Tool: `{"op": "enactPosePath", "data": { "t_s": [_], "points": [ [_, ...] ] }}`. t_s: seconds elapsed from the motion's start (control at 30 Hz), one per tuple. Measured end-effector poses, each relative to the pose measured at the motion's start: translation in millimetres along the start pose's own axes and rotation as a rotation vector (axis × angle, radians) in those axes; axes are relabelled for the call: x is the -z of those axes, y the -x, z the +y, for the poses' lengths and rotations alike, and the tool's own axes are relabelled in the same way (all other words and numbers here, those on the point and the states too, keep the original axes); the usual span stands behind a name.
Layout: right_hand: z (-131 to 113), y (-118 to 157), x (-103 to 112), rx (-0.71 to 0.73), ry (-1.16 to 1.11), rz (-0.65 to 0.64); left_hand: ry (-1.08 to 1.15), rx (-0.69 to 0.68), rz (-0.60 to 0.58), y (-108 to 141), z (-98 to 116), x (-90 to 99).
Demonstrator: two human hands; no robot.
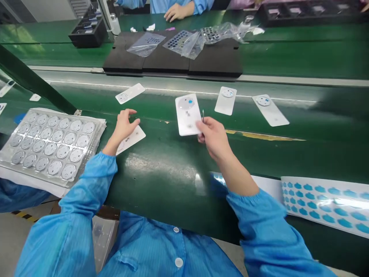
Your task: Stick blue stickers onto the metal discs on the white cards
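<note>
My right hand [215,137] grips a white rectangular card [184,119] by its lower right corner. The card bears a pale round disc with a small blue sticker [190,101] near its top. A thin metal tip, perhaps of tweezers [203,115], sticks up from the same hand. On the left, my left hand [123,126] hovers with thumb and fingers apart, nothing between them. Below it lies another white card [135,136], partly covered by the hand and wrist.
More white cards with discs lie across the green belt [161,173], such as one at the right [272,111]. A clear tray [86,159] of round discs stands left. Blue sticker sheets [325,188] lie right. Black foam blocks [123,57] and a co-worker's hand [176,12] are beyond.
</note>
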State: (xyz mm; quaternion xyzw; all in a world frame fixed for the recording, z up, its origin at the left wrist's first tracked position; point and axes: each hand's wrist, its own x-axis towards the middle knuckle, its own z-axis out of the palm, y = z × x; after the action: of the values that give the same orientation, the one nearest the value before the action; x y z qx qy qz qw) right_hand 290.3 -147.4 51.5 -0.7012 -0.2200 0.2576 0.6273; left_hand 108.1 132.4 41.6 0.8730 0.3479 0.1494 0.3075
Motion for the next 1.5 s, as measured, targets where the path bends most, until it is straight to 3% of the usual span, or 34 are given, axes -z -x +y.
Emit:
{"op": "enactPosePath", "data": {
  "t_s": [0.13,0.23,0.33,0.4,0.5,0.57,0.63,0.77,0.87,0.97,1.03,1.1,1.2,1.27,1.33,1.5],
  "points": [
    [-7.4,-63.6,-4.7,0.005,0.288,0.193,-0.145,0.156,0.045,-74.9,-14.2,4.8],
    [-6.2,-63.1,3.0,0.021,0.394,0.248,-0.146,0.182,0.064,-107.8,-20.4,8.7],
    [2.4,-24.8,22.3,0.065,0.469,0.176,-0.172,0.201,0.032,-131.1,-28.9,11.0],
    [7.7,11.8,38.1,0.2,0.568,0.166,-0.19,0.257,0.019,-145.2,-34.9,10.9],
    [10.7,66.9,59.7,0.349,0.676,0.37,-0.173,0.332,0.032,-161.3,-41.4,10.5],
    [13.0,96.9,70.7,0.331,0.601,0.484,-0.123,0.287,0.045,-164.8,-42.8,12.4],
    [19.6,118.4,78.3,0.248,0.426,0.5,-0.061,0.203,0.054,-161.4,-40.6,16.3],
    [42.6,135.6,84.3,0.04,0.091,0.334,0.104,0.032,0.032,-138.0,-20.4,25.1],
    [55.5,134.7,84.9,-0.044,0.08,0.205,0.394,-0.162,0.016,-105.8,10.9,27.3],
    [60.6,132.5,85.9,-0.075,0.147,0.169,0.651,-0.299,-0.021,-55.6,49.9,23.5],
    [62.1,132.3,86.7,-0.074,0.166,0.15,0.686,-0.3,-0.18,-13.9,73.3,16.6],
    [63.8,132.9,87.3,-0.073,0.164,0.138,0.614,-0.298,-0.459,28.5,89.7,5.5],
    [67.4,133.9,88.2,-0.083,0.151,0.131,0.499,-0.384,-0.822,81.4,97.5,-18.5],
    [69.6,133.8,89.5,-0.084,0.142,0.134,0.453,-0.432,-0.946,106.7,94.2,-35.3],
    [70.0,133.0,91.1,-0.078,0.123,0.144,0.369,-0.472,-0.951,126.3,88.4,-48.4],
    [58.3,137.3,83.6,0.011,-0.036,0.236,-0.05,-0.614,-0.631,169.2,75.6,-57.7]
  ]
}}
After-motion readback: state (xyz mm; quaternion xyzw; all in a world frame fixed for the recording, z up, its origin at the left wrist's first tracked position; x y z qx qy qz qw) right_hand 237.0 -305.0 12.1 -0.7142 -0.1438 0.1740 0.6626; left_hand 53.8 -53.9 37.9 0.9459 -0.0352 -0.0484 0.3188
